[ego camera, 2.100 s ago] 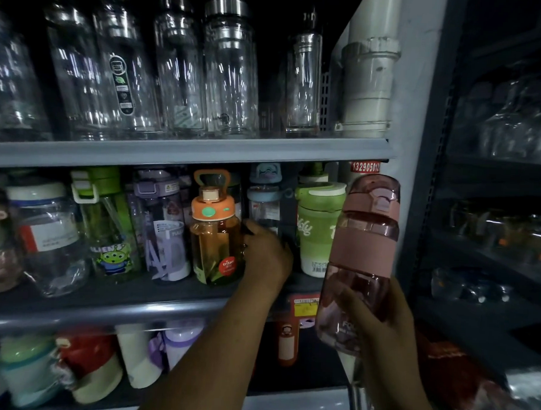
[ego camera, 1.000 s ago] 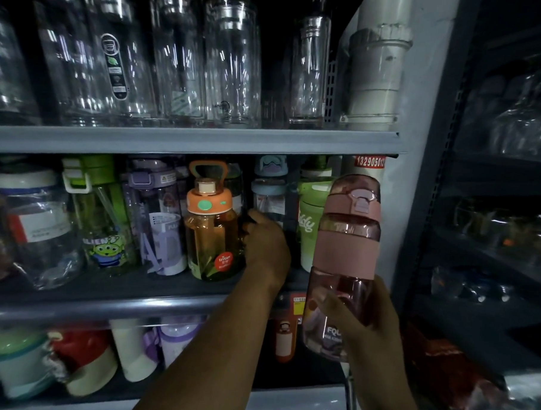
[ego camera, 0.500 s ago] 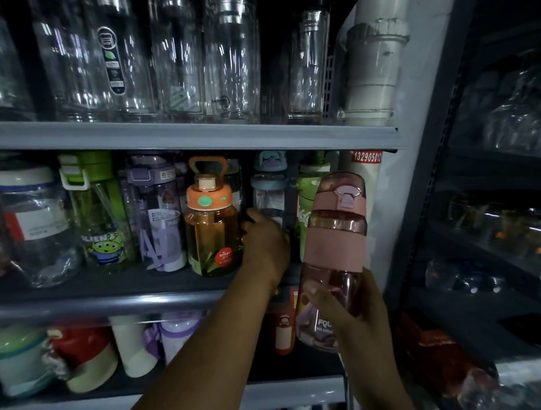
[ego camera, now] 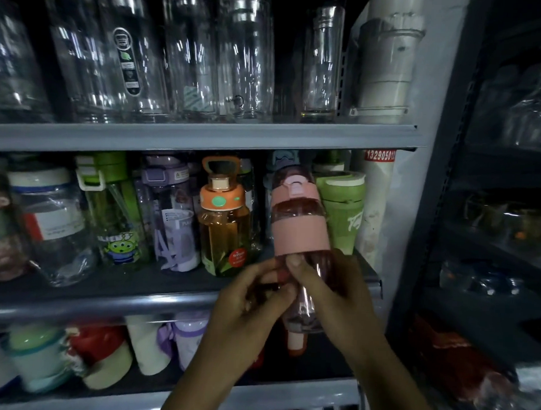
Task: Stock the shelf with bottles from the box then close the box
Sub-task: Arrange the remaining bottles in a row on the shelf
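A pink bottle [ego camera: 301,224] with a pink band and flip lid is held upright at the front edge of the middle shelf [ego camera: 110,303], between an orange bottle [ego camera: 223,230] and a green cup [ego camera: 342,208]. My right hand [ego camera: 333,288] grips its lower body from the right. My left hand [ego camera: 253,294] pinches its lower part from the left, fingers meeting the right thumb. The bottle's base hangs below the shelf edge. The box is out of view.
Clear glass bottles [ego camera: 189,52] fill the top shelf. Green [ego camera: 114,204], purple [ego camera: 172,213] and clear [ego camera: 51,223] bottles crowd the middle shelf. Cups lie on the bottom shelf [ego camera: 285,397]. A white pipe [ego camera: 386,73] and a dark rack [ego camera: 503,246] stand to the right.
My left hand came off the shelf beside the orange bottle and took hold of the pink bottle. The pink bottle moved left and inward, in front of the gap by the green cup.
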### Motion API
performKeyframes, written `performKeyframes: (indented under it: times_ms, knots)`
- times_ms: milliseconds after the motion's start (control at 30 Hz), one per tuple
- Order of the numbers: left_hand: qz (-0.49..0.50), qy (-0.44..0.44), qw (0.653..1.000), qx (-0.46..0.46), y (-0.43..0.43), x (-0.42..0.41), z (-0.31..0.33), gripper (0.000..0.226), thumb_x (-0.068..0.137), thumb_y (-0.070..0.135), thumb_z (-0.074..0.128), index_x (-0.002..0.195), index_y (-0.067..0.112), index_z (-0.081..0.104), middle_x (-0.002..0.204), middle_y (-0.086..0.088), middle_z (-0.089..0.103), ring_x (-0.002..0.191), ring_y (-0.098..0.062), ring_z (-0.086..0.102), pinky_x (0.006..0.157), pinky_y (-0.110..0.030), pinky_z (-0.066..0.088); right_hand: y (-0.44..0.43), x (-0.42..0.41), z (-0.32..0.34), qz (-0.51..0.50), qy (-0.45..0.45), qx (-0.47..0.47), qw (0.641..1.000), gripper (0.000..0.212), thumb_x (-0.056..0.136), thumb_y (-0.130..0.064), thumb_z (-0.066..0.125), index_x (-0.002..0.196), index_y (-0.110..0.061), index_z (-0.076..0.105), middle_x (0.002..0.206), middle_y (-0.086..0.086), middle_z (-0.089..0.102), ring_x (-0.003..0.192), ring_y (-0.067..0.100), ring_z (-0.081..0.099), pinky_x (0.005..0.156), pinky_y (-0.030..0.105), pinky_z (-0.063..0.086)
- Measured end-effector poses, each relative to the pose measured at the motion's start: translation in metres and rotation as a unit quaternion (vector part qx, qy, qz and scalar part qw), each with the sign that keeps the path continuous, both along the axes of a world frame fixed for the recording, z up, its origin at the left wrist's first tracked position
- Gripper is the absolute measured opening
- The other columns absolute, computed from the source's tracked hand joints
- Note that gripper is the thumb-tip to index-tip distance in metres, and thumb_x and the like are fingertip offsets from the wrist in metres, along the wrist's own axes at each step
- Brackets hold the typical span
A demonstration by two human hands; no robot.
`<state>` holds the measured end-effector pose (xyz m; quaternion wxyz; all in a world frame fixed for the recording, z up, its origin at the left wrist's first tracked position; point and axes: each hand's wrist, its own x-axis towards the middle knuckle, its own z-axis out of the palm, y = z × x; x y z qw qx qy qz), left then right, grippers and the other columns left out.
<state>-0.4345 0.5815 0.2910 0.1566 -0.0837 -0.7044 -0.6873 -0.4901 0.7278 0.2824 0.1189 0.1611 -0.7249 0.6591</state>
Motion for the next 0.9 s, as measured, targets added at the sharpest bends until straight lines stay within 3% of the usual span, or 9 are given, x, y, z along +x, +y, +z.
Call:
performKeyframes:
  times_ms: [100, 200, 267, 433, 533, 767, 900]
  knots:
    - [0.007, 0.003, 1.0, 0.004, -0.011, -0.005, -0.001, 0.036, 0.08, 0.025, 0.079, 0.115, 0.025, 0.074, 0.11, 0.002, 0.077, 0.104, -0.016, 0.073, 0.083, -0.028, 0.057, -0.006, -0.006, 0.009, 0.014, 0.01, 0.006, 1.0, 0.059, 0.08, -0.078, 0.064, 0.118, -0.033, 0.068, 0.121, 0.005, 0.068, 0.101, 0.015, 0.074, 0.083, 0.039, 0.063]
    - [0.016, 0.002, 1.0, -0.001, -0.018, -0.013, 0.002, 0.034, 0.081, 0.024, 0.075, 0.115, 0.022, 0.075, 0.11, -0.001, 0.077, 0.106, -0.021, 0.073, 0.092, -0.04, 0.057, -0.004, -0.007, 0.018, 0.026, 0.03, -0.005, 0.999, 0.023, 0.092, -0.045, 0.07, 0.111, -0.032, 0.07, 0.112, -0.003, 0.073, 0.096, 0.008, 0.074, 0.078, 0.03, 0.063]
    - [0.025, 0.003, 0.999, -0.023, -0.021, -0.018, 0.005, 0.032, 0.085, 0.021, 0.074, 0.116, 0.023, 0.074, 0.109, 0.001, 0.077, 0.105, -0.018, 0.073, 0.096, -0.044, 0.056, 0.0, -0.007, 0.023, 0.036, 0.042, 0.029, 0.998, 0.024, 0.093, -0.032, 0.072, 0.116, -0.027, 0.07, 0.108, -0.006, 0.076, 0.097, 0.004, 0.073, 0.081, 0.028, 0.062]
    - [0.034, 0.016, 0.996, -0.085, -0.024, -0.026, 0.014, 0.036, 0.089, 0.017, 0.073, 0.123, 0.027, 0.07, 0.111, 0.011, 0.076, 0.106, -0.008, 0.071, 0.099, -0.041, 0.055, 0.0, -0.009, 0.025, 0.029, 0.072, 0.053, 0.996, 0.022, 0.096, -0.021, 0.071, 0.117, -0.024, 0.072, 0.104, -0.003, 0.078, 0.096, 0.01, 0.075, 0.082, 0.034, 0.063]
    - [0.03, 0.031, 0.994, -0.096, -0.025, -0.03, 0.019, 0.039, 0.088, 0.021, 0.072, 0.126, 0.027, 0.068, 0.114, 0.01, 0.076, 0.108, -0.01, 0.071, 0.099, -0.042, 0.054, -0.001, -0.01, 0.03, 0.009, 0.076, 0.041, 0.996, 0.02, 0.094, -0.022, 0.072, 0.114, -0.025, 0.074, 0.099, -0.005, 0.078, 0.091, 0.006, 0.074, 0.077, 0.027, 0.061]
    - [0.029, 0.07, 0.986, -0.15, -0.023, -0.045, 0.032, 0.042, 0.091, 0.012, 0.072, 0.129, 0.028, 0.065, 0.113, 0.023, 0.073, 0.104, 0.006, 0.067, 0.087, -0.013, 0.052, -0.004, -0.015, 0.038, -0.017, 0.1, 0.042, 0.994, 0.02, 0.095, -0.018, 0.07, 0.109, -0.032, 0.071, 0.099, -0.01, 0.078, 0.093, 0.003, 0.072, 0.085, 0.035, 0.061]
    - [0.048, 0.072, 0.982, -0.167, -0.024, -0.057, 0.029, 0.052, 0.09, 0.013, 0.072, 0.138, 0.028, 0.059, 0.12, 0.019, 0.071, 0.109, 0.005, 0.065, 0.093, -0.019, 0.054, -0.01, -0.021, 0.033, -0.018, 0.089, 0.028, 0.996, 0.031, 0.093, -0.011, 0.07, 0.118, -0.027, 0.068, 0.105, -0.012, 0.077, 0.099, 0.004, 0.073, 0.093, 0.04, 0.06]
